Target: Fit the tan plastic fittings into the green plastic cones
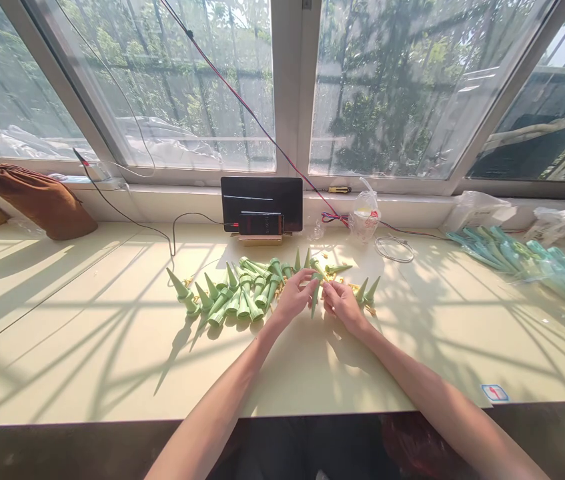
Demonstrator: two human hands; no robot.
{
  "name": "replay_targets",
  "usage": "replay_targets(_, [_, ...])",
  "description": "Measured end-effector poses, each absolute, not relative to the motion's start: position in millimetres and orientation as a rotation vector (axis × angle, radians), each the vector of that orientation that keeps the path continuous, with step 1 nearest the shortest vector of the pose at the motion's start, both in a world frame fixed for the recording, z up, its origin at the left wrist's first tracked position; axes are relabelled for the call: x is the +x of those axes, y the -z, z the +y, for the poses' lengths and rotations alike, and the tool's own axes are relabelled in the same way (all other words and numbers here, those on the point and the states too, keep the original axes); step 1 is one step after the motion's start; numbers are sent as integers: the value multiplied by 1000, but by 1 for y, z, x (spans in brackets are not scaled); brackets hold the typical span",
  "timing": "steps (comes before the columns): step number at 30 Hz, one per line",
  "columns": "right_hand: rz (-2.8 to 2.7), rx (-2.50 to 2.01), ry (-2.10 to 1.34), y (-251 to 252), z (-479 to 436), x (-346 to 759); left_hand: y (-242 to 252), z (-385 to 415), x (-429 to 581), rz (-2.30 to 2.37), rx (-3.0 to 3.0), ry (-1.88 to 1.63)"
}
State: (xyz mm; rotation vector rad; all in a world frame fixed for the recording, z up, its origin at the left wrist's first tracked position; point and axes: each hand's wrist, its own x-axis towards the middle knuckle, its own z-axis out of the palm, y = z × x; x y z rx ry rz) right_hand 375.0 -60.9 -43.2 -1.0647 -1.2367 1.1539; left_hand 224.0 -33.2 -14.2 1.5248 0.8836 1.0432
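Observation:
My left hand (294, 295) holds a green cone-shaped piece (315, 301) near its wide end, its tip pointing down. Close beside it on the right, my right hand (343, 305) is closed in a pinch at the cone's top; what lies between those fingers is too small to make out. A pile of green cone pieces (245, 293) lies left of my hands, some upright, others on their sides. Two more cones (371, 291) stand just right of my right hand. Small yellow pieces (325, 255) are scattered behind and around the hands.
A tablet (262, 193) with a phone (261, 224) on a stand is at the back. Cables run along the sill. A tied plastic bag (364, 217) and coiled wire (395, 249) sit behind right. Bagged green pieces (527, 260) lie far right, a brown bag (42, 200) far left.

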Motion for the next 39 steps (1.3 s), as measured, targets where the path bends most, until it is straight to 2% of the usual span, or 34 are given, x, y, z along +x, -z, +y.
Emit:
replay_targets(5, [-1353,-1166,-920,46,-63,373,16,-31,224,840,1388,-1046])
replay_targets(13, [-1449,-1201,-735,39,-67,375,12,-32,222,797,1153,-1053])
replay_targets(25, [-1613,-1203,-406,46,-65,377,10,-35,223,866,1241,-1021])
replay_targets(31, [-1598,-1240,-377,42,-66,379,8,-37,223,916,1387,-1011])
replay_targets(39, [-1491,-1268,-519,41,-67,379,15,-38,227,888,1562,-1040])
